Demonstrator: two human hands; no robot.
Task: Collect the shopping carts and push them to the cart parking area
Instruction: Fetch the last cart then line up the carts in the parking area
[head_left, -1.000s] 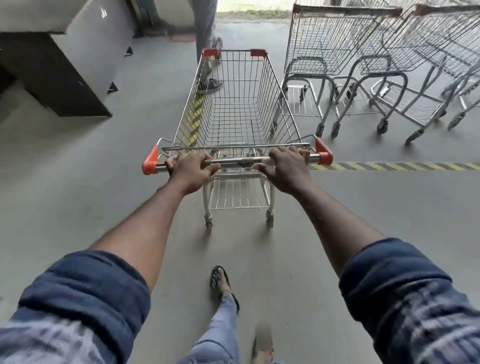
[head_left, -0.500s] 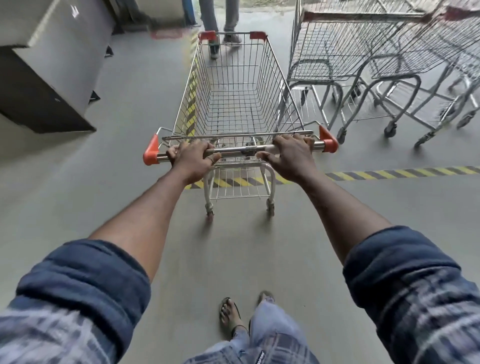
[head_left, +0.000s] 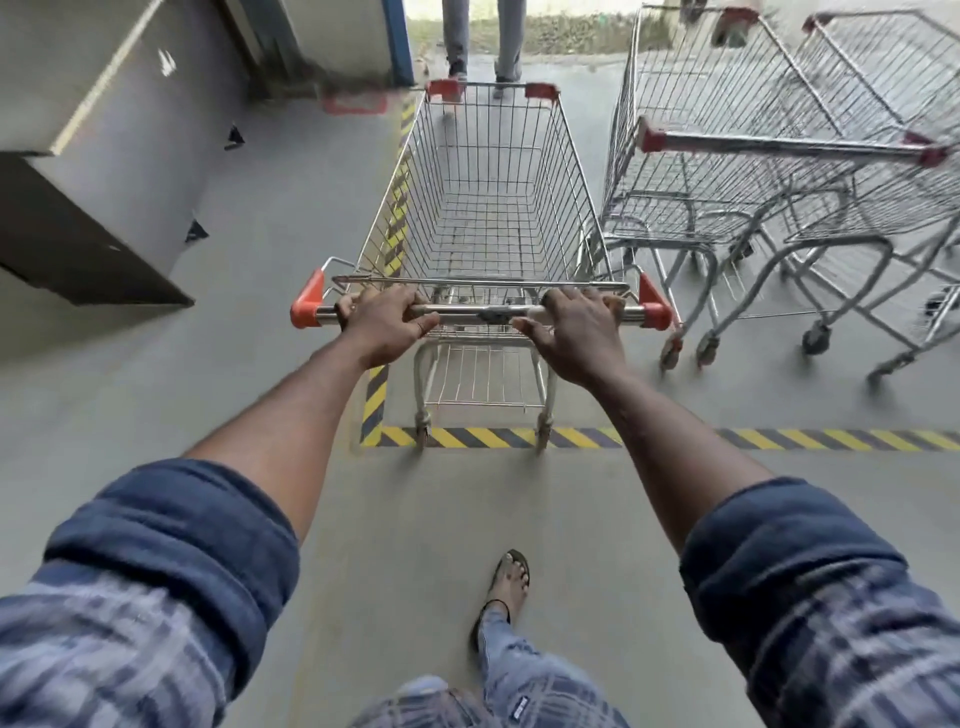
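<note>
Where yellow-and-black striped tape (head_left: 831, 439) marks the grey concrete floor (head_left: 156, 405), left hand (head_left: 384, 325) and right hand (head_left: 576, 338) each grasp the handle of the silver wire shopping cart (head_left: 493, 208); its rear wheels stand on the tape, beside parked wire carts (head_left: 701, 156).

Yellow-black striped floor tape (head_left: 831, 439), orange handle caps (head_left: 307, 300)

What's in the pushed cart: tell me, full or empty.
Empty. The cart holds nothing; floor and striped tape show through its wire sides.
</note>
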